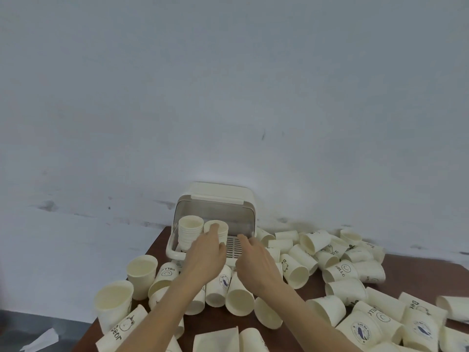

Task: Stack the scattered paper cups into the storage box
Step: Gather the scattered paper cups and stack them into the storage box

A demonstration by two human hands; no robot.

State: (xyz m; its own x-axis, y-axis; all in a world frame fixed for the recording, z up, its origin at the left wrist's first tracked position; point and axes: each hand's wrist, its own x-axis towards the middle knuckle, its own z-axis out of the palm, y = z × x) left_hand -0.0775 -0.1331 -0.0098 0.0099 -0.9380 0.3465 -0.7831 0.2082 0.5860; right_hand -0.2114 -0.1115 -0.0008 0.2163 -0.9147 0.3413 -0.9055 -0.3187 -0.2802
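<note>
Inside the cream plastic storage box (215, 199), the left hand (206, 252) grips the shorter nested cream paper-cup stack (217, 231); seat it upright while the right hand (253, 260), relaxed and empty, steadies the box.

You can read "HELLO" beside a smiley on a cup (341, 271) lying toward the desk's right edge, and upside down on a cup (166, 274) nearer the left edge. "Bear" stands on a cup (121, 329) at the front left corner. Other prints are too blurred.
</note>
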